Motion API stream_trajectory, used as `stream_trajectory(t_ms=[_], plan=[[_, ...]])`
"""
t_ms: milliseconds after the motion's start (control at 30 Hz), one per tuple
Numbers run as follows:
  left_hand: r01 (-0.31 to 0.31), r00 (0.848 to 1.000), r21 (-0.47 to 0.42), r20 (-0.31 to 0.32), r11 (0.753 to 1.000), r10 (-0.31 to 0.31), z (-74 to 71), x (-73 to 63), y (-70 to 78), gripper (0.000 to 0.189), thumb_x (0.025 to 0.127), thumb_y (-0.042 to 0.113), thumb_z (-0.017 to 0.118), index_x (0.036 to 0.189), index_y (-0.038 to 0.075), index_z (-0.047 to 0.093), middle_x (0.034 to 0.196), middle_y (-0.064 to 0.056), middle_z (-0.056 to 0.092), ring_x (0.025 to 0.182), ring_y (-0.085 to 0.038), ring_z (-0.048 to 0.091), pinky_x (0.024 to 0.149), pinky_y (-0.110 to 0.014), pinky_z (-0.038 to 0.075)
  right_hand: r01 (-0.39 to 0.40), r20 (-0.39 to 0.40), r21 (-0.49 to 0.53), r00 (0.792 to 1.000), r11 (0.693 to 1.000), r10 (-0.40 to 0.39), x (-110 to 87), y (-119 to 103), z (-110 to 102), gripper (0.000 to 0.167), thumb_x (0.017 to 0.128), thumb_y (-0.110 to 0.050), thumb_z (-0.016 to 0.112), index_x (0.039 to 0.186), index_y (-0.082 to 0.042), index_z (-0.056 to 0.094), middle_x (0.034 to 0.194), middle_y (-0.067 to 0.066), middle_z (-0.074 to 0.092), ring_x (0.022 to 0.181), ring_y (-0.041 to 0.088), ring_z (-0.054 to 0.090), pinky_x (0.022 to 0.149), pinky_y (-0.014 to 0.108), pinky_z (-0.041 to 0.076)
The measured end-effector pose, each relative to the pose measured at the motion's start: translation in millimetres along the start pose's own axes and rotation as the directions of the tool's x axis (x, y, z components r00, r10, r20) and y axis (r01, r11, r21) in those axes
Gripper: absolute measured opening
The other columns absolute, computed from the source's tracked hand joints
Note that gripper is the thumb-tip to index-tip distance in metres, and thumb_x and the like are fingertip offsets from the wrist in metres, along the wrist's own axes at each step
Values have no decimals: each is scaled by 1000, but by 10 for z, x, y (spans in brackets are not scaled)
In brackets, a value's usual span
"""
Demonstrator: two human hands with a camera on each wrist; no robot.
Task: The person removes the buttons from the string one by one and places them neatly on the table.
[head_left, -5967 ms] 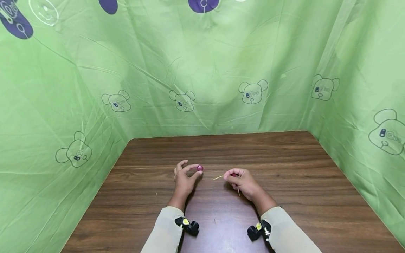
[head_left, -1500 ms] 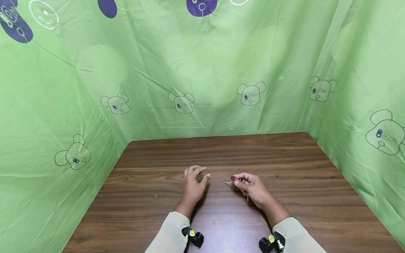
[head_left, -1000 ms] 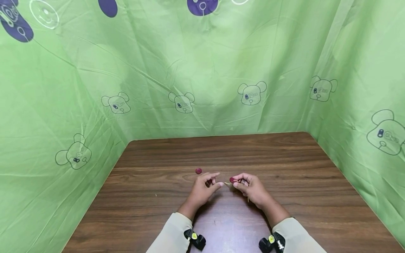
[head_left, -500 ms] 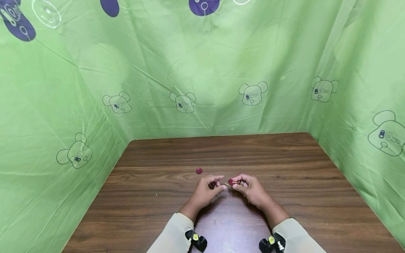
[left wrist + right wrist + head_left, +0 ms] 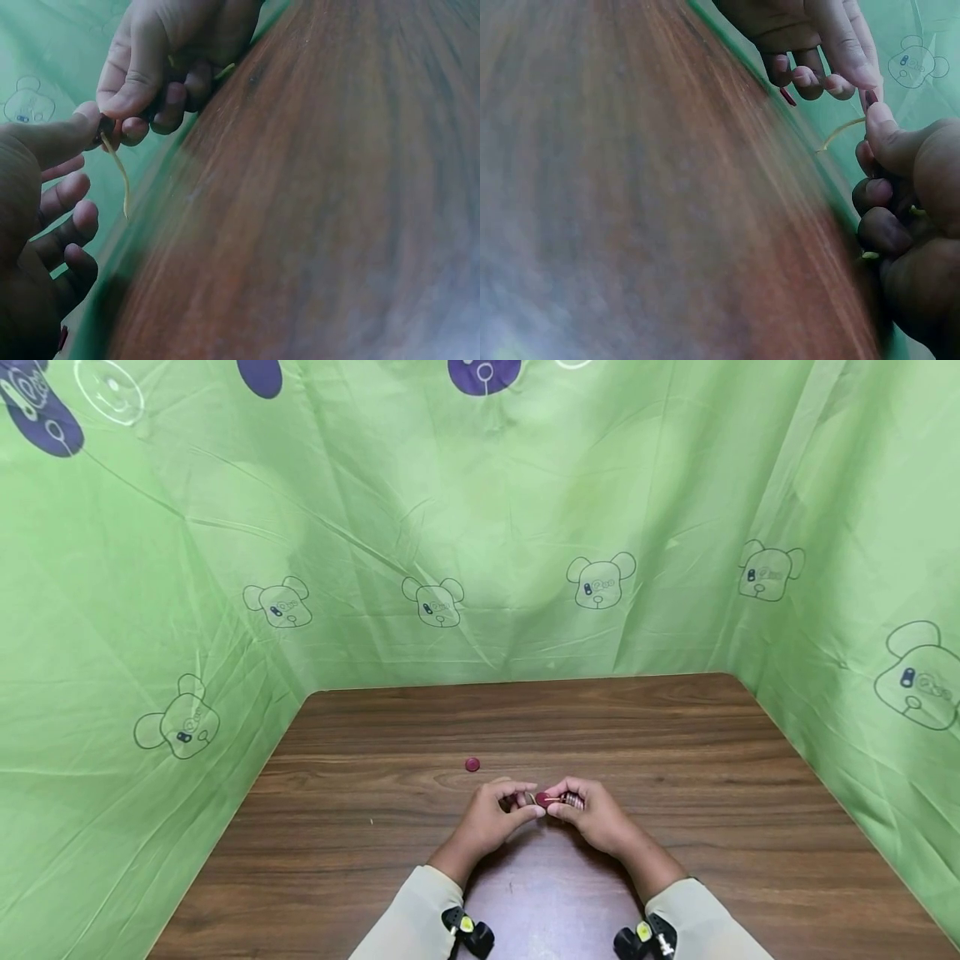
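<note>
In the head view, a dark red button [image 5: 543, 799] is held between both hands, above the table. My left hand [image 5: 483, 818] pinches its near side with thumb and index finger; the other fingers are spread loosely. From the opposite side, the thumb and index finger of my right hand [image 5: 600, 818] grip the same button. A thin yellow cord [image 5: 124, 180] runs from it, its free end hanging down in the left wrist view. Banded, reddish small pieces [image 5: 573, 801] sit within my right fingers, mostly hidden. A loose red button [image 5: 472, 764] lies on the table beyond my left hand.
The brown wood-grain table [image 5: 360, 860] stretches under both hands. Green printed cloth [image 5: 510, 510] hangs around its back and sides. A tiny pale scrap [image 5: 371, 821] lies left of the hands.
The red button that was in my left hand now lies on the table. My left hand has moved right to the button in my right hand and pinches it.
</note>
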State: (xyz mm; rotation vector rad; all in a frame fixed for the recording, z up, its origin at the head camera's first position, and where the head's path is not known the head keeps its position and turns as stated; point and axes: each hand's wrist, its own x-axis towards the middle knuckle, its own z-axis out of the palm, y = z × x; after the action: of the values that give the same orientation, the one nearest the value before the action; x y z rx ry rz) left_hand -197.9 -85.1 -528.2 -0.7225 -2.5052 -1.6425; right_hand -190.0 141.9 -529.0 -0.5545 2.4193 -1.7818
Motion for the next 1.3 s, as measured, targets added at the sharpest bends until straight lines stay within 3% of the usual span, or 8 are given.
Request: stream_trajectory(t_ms=[267,733,900,1033,1200,1300], plan=[[0,1000,-12,26,1000,0,9,6,-12,24,91,14,89,113,5,85,86,-11,72,76,1,57,70,-17,49,-19,-1,-45,1000,999,18,-7,5,-5,12,98,-7,78,109,-4,78,110,15,80,93,0,69,82,19,57],[-6,999,7,45,1000,6,2,7,5,16,92,11,88,107,7,84,84,-8,72,75,2,57,69,-16,50,-14,4,-18,1000,1000,14,2,29,4,13,99,-6,77,110,-2,79,109,17,81,92,1,70,81,18,57],[-9,1000,13,27,1000,8,-3,10,-12,15,92,10,87,106,6,84,85,-8,71,77,2,57,71,-16,50,-94,-5,54,995,994,95,-1,-3,3,19,102,-12,77,114,2,77,101,19,78,74,5,64,61,20,52],[-13,1000,11,11,1000,13,-2,12,-27,15,92,11,87,107,7,85,86,-7,70,80,-7,61,73,-17,52,-152,-24,70,988,986,154,-4,-23,0,22,101,-17,79,113,1,77,96,18,76,65,6,55,50,22,44],[-26,1000,4,3,1000,26,-7,9,-35,16,92,11,87,107,7,85,86,-8,70,83,-25,66,73,-19,53,-148,-24,83,988,986,150,4,-13,-3,23,99,-17,80,112,2,77,97,17,78,66,5,55,51,20,43],[-29,1000,-3,-2,1000,29,-8,10,-43,16,92,11,88,107,7,85,88,-9,70,83,-26,66,73,-18,52,-139,-35,85,989,987,142,8,-13,-4,22,99,-15,81,111,3,78,98,15,78,68,4,57,55,19,45]])
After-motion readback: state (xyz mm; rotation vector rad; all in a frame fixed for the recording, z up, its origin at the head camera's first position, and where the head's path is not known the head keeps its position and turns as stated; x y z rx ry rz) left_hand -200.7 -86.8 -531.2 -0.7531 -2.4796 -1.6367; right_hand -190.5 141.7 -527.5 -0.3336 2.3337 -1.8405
